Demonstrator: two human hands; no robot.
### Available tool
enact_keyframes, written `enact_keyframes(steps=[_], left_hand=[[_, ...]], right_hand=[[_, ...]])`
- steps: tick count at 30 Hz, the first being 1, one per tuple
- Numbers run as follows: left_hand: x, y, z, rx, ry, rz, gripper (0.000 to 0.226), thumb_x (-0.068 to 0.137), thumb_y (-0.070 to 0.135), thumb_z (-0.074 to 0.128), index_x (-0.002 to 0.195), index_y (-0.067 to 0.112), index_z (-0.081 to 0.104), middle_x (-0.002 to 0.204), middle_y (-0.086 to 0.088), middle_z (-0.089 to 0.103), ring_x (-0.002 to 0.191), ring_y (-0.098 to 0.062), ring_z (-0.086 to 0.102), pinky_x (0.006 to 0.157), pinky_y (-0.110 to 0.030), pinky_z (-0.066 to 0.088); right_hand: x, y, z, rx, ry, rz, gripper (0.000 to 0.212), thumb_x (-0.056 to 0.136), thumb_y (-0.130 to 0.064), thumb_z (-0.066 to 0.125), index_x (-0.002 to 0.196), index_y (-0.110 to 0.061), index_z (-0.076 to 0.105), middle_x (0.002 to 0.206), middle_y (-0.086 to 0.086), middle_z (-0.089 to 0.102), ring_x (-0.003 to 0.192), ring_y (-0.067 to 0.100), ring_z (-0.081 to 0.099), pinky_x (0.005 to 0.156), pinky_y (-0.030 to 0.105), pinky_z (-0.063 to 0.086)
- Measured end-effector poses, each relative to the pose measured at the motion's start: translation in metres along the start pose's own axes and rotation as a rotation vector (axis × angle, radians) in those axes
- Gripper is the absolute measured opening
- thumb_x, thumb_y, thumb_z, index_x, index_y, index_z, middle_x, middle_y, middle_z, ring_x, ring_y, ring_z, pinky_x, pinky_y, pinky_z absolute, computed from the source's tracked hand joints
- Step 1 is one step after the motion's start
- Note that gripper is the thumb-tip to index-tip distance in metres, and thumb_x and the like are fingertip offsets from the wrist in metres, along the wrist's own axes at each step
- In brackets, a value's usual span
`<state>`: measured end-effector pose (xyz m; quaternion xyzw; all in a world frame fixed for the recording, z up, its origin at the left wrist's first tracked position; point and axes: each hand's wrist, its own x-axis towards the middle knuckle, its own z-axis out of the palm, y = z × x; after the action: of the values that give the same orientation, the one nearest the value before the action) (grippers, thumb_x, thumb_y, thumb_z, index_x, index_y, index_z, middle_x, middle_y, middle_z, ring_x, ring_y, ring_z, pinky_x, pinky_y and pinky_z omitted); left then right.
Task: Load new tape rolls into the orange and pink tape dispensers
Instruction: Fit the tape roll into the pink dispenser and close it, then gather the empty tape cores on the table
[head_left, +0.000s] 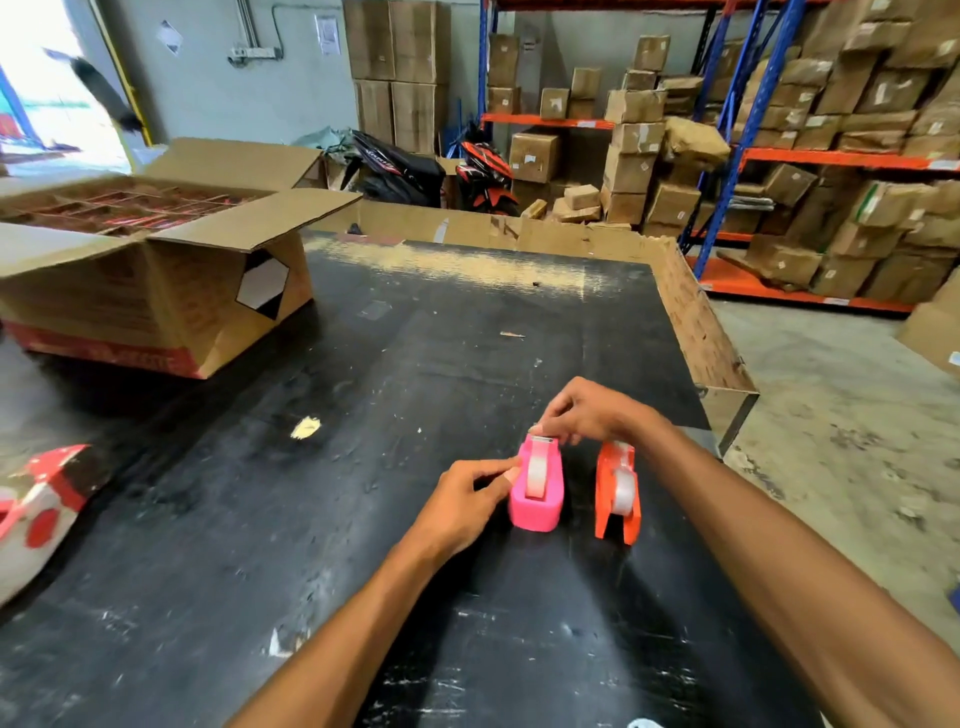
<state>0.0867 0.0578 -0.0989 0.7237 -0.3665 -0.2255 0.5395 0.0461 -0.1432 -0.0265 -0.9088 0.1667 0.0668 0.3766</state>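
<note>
1. The right hand (587, 410) pinches its fingers at the far tip of the pink dispenser (536, 486), apparently on the tape end at the cutter.
2. The left hand (465, 501) presses its fingers against the dispenser's left side.
3. The orange dispenser (617, 491) stands just right, roll seated, on the black surface (363, 415).
4. Risk: pulling hard could tip the light pink dispenser or make the tape stick to itself.

Bright doorway (47, 88) blown out; wide-angle edges warped.

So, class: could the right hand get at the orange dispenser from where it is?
Probably yes: the orange dispenser stands uncovered just beside the right hand, which is busy on the pink dispenser.
</note>
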Motion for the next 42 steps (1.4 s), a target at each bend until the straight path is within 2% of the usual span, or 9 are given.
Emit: enact_keyframes(steps=[3,8,11,20,24,27,32,37,42], left_hand=[[0.000,0.006,0.001,0.121,-0.022,0.085,0.034,0.094,0.022,0.051,0.127,0.020,0.058,0.129,0.004,0.064,0.110,0.008,0.055,0.102,-0.021,0.044],[0.007,0.009,-0.001,0.399,-0.042,0.118,0.042,0.093,0.010,0.047,0.131,0.024,0.053,0.106,-0.021,0.067,0.097,-0.031,0.063,0.088,-0.031,0.045],[0.002,0.013,0.001,0.396,-0.023,0.111,0.042,0.092,0.007,0.046,0.131,0.023,0.054,0.109,-0.017,0.067,0.100,-0.027,0.062,0.086,-0.024,0.042],[0.008,0.019,0.004,0.308,-0.022,0.088,0.042,0.093,0.010,0.047,0.134,0.021,0.051,0.107,0.011,0.062,0.097,0.001,0.047,0.081,0.001,0.036],[0.005,0.021,0.000,0.186,-0.005,0.022,0.047,0.095,0.020,0.044,0.140,0.032,0.039,0.086,0.007,0.055,0.083,-0.008,0.047,0.086,-0.022,0.040],[-0.004,0.031,-0.003,0.245,0.110,0.098,0.049,0.095,0.017,0.047,0.142,0.024,0.037,0.102,0.000,0.054,0.096,-0.011,0.050,0.090,-0.019,0.037],[-0.025,0.058,0.003,0.364,0.183,0.302,0.043,0.087,0.019,0.052,0.131,0.016,0.055,0.112,-0.006,0.059,0.107,-0.022,0.052,0.096,-0.036,0.045],[-0.058,0.083,0.029,0.369,-0.078,0.441,0.037,0.084,0.030,0.053,0.115,0.015,0.066,0.109,-0.010,0.067,0.110,-0.023,0.057,0.099,-0.039,0.045],[-0.086,0.081,0.061,0.493,-0.458,0.497,0.046,0.085,0.045,0.057,0.123,0.020,0.061,0.121,-0.003,0.065,0.115,-0.017,0.057,0.100,-0.036,0.044]], right_hand=[[0.003,0.003,0.000,0.078,-0.046,0.070,0.013,0.085,-0.012,0.065,0.090,-0.003,0.073,0.068,0.004,0.066,0.062,0.011,0.060,0.054,0.016,0.051],[0.006,0.006,0.003,0.182,-0.050,0.145,0.016,0.085,0.001,0.061,0.096,0.011,0.067,0.042,-0.006,0.065,0.042,0.004,0.061,0.044,0.014,0.051],[0.007,0.003,0.004,0.164,-0.046,0.176,0.007,0.082,0.003,0.063,0.078,0.005,0.068,0.036,-0.006,0.059,0.036,0.004,0.057,0.044,0.016,0.053],[-0.015,0.002,-0.006,-0.074,0.260,-0.040,0.012,0.081,-0.017,0.069,0.083,-0.007,0.076,0.072,0.005,0.071,0.063,0.013,0.064,0.062,0.024,0.048],[-0.052,-0.001,-0.017,-0.123,0.365,-0.144,0.015,0.084,-0.018,0.065,0.089,-0.008,0.076,0.089,0.009,0.076,0.081,0.015,0.066,0.075,0.029,0.049],[-0.089,0.000,-0.019,-0.164,0.392,-0.149,0.016,0.085,-0.018,0.065,0.090,-0.008,0.075,0.088,0.006,0.074,0.079,0.013,0.065,0.072,0.027,0.049],[-0.161,0.002,-0.012,-0.226,0.371,-0.084,0.017,0.087,-0.021,0.064,0.096,-0.013,0.074,0.087,-0.003,0.069,0.079,0.007,0.062,0.076,0.031,0.051],[-0.223,0.010,0.013,-0.234,0.314,0.047,0.016,0.087,-0.022,0.064,0.097,-0.013,0.074,0.095,0.002,0.073,0.084,0.013,0.065,0.074,0.025,0.050],[-0.274,0.018,0.053,-0.286,0.226,0.219,0.027,0.086,-0.029,0.065,0.108,-0.014,0.068,0.096,0.001,0.068,0.082,0.010,0.058,0.073,0.020,0.042]])
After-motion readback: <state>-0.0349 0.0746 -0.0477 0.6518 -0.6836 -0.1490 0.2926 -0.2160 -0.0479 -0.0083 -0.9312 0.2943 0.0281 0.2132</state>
